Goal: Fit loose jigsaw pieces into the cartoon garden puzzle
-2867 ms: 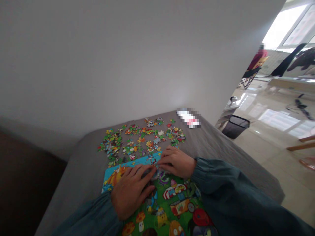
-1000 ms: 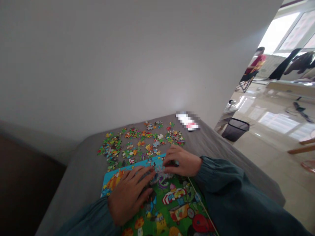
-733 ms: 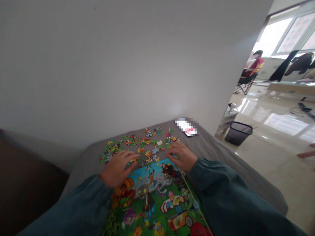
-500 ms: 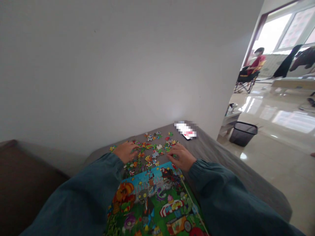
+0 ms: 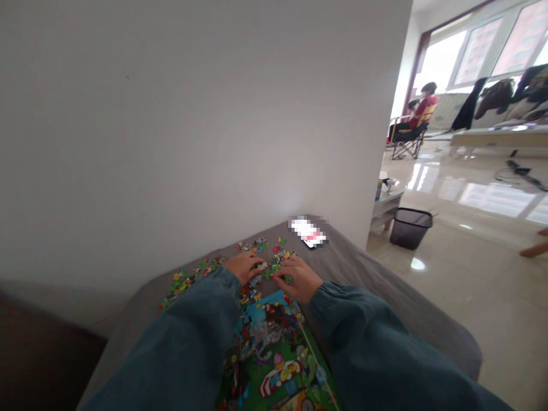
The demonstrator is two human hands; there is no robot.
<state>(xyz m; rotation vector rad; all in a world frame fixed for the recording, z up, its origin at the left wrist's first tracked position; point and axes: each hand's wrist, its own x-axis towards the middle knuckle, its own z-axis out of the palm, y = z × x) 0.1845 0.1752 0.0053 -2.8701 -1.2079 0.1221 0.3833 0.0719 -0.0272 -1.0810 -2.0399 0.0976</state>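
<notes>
Both arms reach forward from the bottom of the frame, in dark teal sleeves that end at the wrists. The left hand [image 5: 245,266] and the right hand [image 5: 296,279] lie palm down, close side by side near the middle, fingers stretched forward and a little bent

On the cloth-covered table [image 5: 377,297], the assembled puzzle board [image 5: 278,354] lies nearest the person, between the two sleeves. Beyond its far edge, loose puzzle pieces [image 5: 188,277] spread toward the wall [image 5: 192,125] behind the table. The left hand [image 5: 244,266] and right hand [image 5: 297,278] rest among those pieces, side by side, just past the board. A phone [image 5: 308,232] lies at the table's far right corner. Right of the table, on the floor, stands a wastebasket [image 5: 410,227], with a low table [image 5: 387,201] just behind it. Farther back, another person [image 5: 417,117] sits in a chair before the windows.
</notes>
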